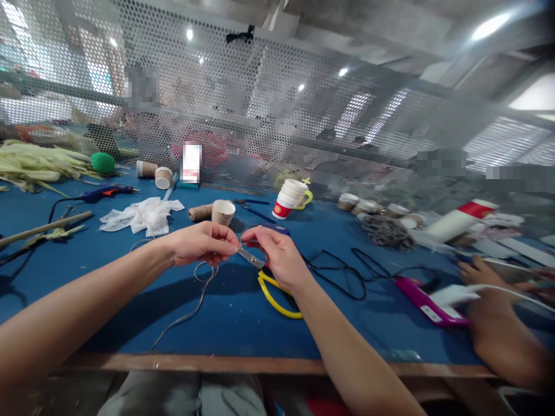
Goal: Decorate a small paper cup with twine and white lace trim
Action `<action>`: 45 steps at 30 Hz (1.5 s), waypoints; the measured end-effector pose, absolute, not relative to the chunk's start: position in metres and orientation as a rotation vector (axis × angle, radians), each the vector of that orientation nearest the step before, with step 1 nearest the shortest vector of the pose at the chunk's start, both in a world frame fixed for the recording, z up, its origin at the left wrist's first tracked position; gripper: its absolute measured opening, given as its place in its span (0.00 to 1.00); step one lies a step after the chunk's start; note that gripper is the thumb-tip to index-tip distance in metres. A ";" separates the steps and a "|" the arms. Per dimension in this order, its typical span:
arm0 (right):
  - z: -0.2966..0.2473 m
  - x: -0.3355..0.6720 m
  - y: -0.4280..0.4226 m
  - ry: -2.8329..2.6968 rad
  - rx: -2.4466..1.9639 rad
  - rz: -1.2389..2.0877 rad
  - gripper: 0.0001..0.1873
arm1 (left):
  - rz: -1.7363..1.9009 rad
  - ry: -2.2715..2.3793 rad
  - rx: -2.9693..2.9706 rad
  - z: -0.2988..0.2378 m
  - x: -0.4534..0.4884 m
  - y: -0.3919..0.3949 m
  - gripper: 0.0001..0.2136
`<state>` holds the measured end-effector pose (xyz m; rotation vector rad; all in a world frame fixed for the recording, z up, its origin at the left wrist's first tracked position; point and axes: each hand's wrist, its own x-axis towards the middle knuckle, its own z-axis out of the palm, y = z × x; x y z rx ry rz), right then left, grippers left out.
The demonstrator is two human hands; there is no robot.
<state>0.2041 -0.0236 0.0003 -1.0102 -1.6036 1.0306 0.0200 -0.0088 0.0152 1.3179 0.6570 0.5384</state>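
My left hand (208,244) is closed in a pinch over the table, with a tiny brownish bit at its fingertips that is too small to name. Close by on the right, my right hand (280,254) has its thumb and fingers drawn together; anything between them is hidden. Scissors (273,297) with yellow handles show below my right hand, their blades pointing at my left fingertips; whether they are touched I cannot tell. A thin strand of twine (200,303) loops under my left hand and trails toward the front edge. Behind stand a twine-wrapped cup (223,212) and a twine spool (200,212).
White paper cups (289,197), pliers (255,209), crumpled white cloth (145,216) and a glue gun (108,192) lie farther back. Black cord (342,271) and a purple case (429,303) are at right, beside another person's arm (498,323). A perforated metal screen (269,110) closes off the back.
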 end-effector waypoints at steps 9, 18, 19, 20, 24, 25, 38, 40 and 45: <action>-0.002 0.202 -0.025 -1.661 -0.984 1.053 0.17 | 0.541 0.652 1.347 0.011 0.021 -0.008 0.07; 0.006 0.201 -0.029 -1.710 -1.135 0.791 0.14 | 0.815 0.927 2.005 0.005 0.027 -0.005 0.03; 0.006 0.201 -0.030 -1.700 -1.154 0.767 0.14 | 0.876 0.996 2.122 0.004 0.028 -0.006 0.03; 0.006 0.201 -0.030 -1.689 -1.169 0.757 0.14 | 0.933 1.056 2.229 0.003 0.029 -0.007 0.03; 0.004 0.200 -0.030 -1.629 -1.200 0.846 0.13 | 1.091 1.142 2.618 -0.001 0.032 -0.011 0.07; 0.004 0.199 -0.030 -1.604 -1.203 0.892 0.13 | 1.114 1.146 2.702 -0.002 0.033 -0.012 0.08; -0.001 0.193 -0.032 -1.436 -1.151 1.180 0.14 | 1.096 1.172 3.089 -0.007 0.033 -0.015 0.13; -0.002 0.193 -0.031 -1.447 -1.144 1.151 0.15 | 1.105 1.176 3.092 -0.008 0.033 -0.015 0.12; -0.003 0.194 -0.028 -1.408 -1.120 1.193 0.16 | 1.134 1.166 3.088 -0.010 0.034 -0.015 0.12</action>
